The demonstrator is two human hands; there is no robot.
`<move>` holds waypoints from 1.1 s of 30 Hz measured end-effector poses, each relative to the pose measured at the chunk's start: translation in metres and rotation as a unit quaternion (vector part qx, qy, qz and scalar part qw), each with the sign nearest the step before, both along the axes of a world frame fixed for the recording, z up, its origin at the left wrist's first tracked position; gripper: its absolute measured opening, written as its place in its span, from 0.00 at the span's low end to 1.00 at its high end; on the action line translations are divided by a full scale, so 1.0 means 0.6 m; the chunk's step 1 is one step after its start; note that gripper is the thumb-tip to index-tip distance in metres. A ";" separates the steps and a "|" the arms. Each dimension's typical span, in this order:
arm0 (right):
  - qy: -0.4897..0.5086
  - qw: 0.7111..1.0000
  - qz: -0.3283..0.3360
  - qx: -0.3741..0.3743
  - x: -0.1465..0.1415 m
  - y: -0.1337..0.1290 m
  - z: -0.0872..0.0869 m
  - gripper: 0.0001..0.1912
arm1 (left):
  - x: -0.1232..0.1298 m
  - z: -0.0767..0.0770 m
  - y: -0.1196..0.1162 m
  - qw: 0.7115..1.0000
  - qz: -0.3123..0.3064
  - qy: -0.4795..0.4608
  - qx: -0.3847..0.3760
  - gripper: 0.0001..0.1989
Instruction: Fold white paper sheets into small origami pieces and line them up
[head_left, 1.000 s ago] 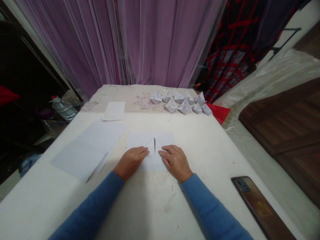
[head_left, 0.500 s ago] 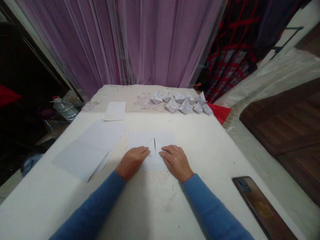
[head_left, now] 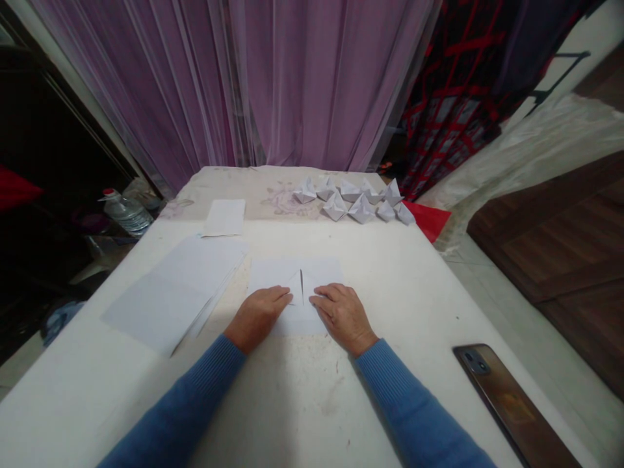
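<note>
Paper [head_left: 296, 290], folded to a peak, lies at centre frame between left hand [head_left: 260, 316] and right hand [head_left: 345, 316], fingers bunched at its sides, though whether they pinch it cannot be told; even pressure with inner edges aligned should keep creases crisp.

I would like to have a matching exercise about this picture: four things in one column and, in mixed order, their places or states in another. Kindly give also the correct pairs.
Column 1
1. left hand
2. phone
3. paper boats
4. plastic bottle

Column 2
A. at the far right of the table
B. beyond the table's left edge
C. touching the folded paper
D. lying with its camera side up

Pairs: 1-C, 2-D, 3-A, 4-B.
</note>
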State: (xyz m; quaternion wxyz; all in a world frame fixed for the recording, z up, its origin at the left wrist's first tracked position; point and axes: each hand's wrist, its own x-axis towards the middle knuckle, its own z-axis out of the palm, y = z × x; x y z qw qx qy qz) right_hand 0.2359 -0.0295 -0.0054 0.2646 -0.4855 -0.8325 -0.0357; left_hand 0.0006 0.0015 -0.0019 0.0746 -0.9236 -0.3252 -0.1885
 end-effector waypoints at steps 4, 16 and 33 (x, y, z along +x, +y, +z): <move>0.000 1.000 -0.001 -0.008 -0.001 0.000 0.001 0.08 | 0.001 0.002 -0.001 1.000 0.007 0.006 -0.006 0.15; 0.006 1.000 0.008 -0.009 -0.002 0.001 0.001 0.08 | 0.007 0.015 -0.003 1.000 0.005 0.018 -0.023 0.12; 0.035 0.999 0.004 -0.034 -0.006 -0.004 0.005 0.14 | 0.044 0.047 -0.025 0.994 0.038 0.085 -0.055 0.22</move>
